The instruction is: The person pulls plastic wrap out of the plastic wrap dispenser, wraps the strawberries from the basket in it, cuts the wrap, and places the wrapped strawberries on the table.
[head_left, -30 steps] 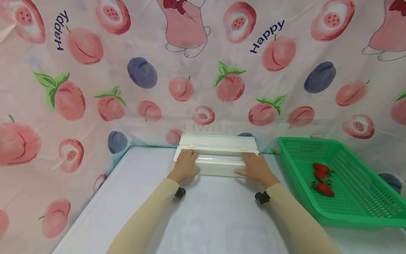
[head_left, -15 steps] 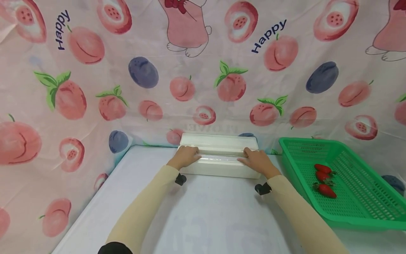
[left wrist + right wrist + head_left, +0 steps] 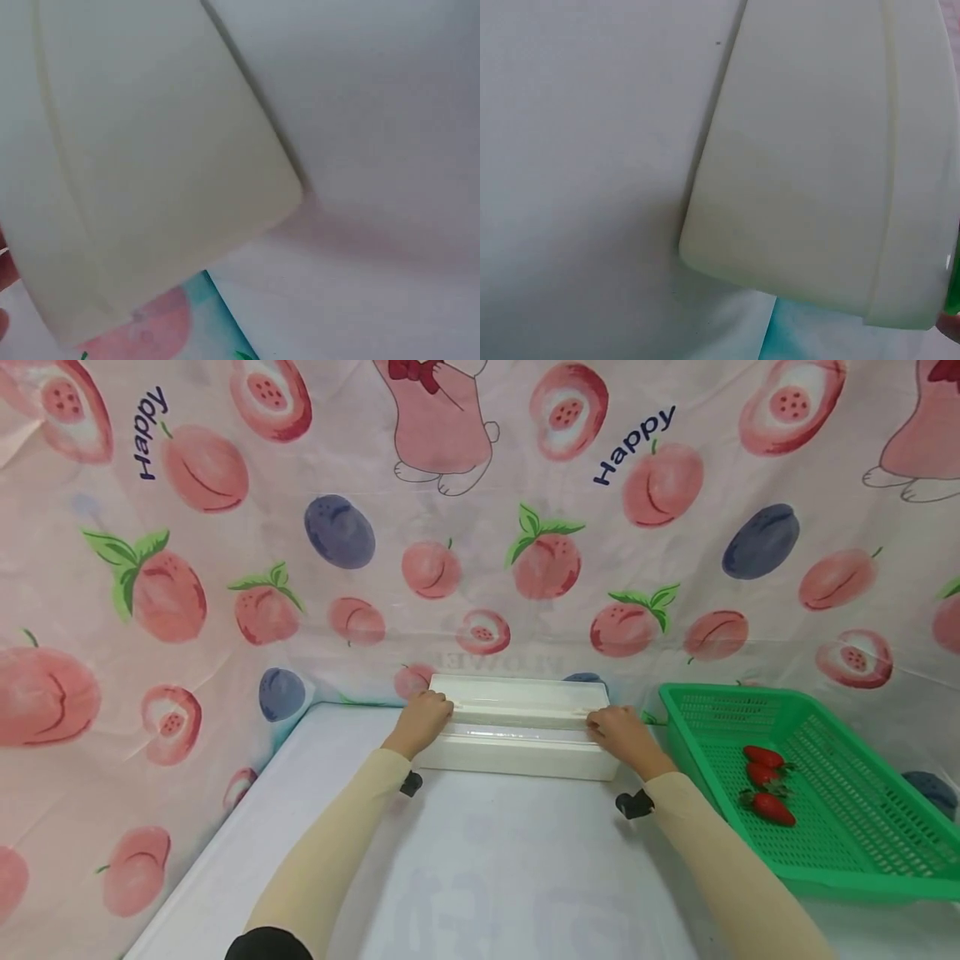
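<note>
A long white plastic box point(image 3: 517, 760) stands on the table near the back wall, its lid point(image 3: 525, 693) raised behind it. Glossy clear material shows along its opening. My left hand point(image 3: 422, 722) grips the box's upper left end with curled fingers. At the opposite end my right hand point(image 3: 628, 739) does likewise, fingers bent over the edge. The box wall point(image 3: 165, 150) fills much of the left wrist view, with fingertips point(image 3: 4, 274) at the left border. In the right wrist view a fingertip point(image 3: 949, 325) shows beside the box's corner point(image 3: 900, 307).
A green perforated basket point(image 3: 832, 875) stands at the right of the table, close to my right forearm. Inside it lie several red strawberries point(image 3: 772, 810). A fruit-printed cloth point(image 3: 480, 527) hangs behind and to the left of the white table point(image 3: 495, 868).
Both hands rise from the front of the box to its upper edge, then spread outward to its two ends. The box and the basket stay in place.
</note>
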Motion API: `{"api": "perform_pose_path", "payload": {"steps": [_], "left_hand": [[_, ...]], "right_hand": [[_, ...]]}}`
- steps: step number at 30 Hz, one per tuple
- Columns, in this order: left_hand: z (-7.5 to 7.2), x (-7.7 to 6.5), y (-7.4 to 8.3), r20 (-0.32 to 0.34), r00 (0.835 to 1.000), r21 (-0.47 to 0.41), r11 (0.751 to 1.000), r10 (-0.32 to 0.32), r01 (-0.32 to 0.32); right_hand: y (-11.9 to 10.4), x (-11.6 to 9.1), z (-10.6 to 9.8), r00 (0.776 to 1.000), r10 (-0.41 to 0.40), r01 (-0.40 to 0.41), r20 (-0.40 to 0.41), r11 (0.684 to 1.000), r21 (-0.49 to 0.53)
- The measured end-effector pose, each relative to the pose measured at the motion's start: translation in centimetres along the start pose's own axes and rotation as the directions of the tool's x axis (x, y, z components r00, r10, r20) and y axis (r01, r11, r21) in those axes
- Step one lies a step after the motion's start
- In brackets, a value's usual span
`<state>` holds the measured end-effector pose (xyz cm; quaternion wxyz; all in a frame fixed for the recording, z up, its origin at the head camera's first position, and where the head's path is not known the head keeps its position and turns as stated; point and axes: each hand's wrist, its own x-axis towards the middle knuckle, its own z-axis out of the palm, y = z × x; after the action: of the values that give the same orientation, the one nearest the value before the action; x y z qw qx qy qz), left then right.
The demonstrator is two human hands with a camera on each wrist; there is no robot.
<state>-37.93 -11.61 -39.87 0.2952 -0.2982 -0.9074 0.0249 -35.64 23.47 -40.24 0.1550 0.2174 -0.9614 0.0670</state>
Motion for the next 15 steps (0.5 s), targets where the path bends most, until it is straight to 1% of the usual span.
{"api": "perform_pose_path", "payload": {"steps": [3,6,8,12,15], "left_hand": [[0.1,-0.3,-0.3,-0.051,0.999,0.017,1.0,-0.004,0.005],[0.2,-0.7,-0.5,-0.096,0.995,0.049,0.999,-0.006,0.01],[0.1,-0.9,-0.6,-0.133,0.991,0.078,0.997,-0.003,0.013],[0.1,-1.3,-0.7,-0.202,0.979,0.151,0.989,0.022,0.009],[0.2,-1.4,-0.9,-0.233,0.971,0.215,0.977,0.057,-0.005]], "right_hand": [[0.1,-0.3,0.1,0.994,-0.042,0.034,-0.1,0.996,-0.078],[0.1,-0.5,0.1,0.977,-0.078,0.051,-0.199,0.989,-0.139],[0.2,-0.7,0.0,0.965,-0.093,0.051,-0.246,0.983,-0.174],[0.4,-0.9,-0.1,0.952,-0.108,0.042,-0.285,0.973,-0.228],[0.7,-1.0,0.1,0.944,-0.131,0.046,-0.303,0.962,-0.271]]}}
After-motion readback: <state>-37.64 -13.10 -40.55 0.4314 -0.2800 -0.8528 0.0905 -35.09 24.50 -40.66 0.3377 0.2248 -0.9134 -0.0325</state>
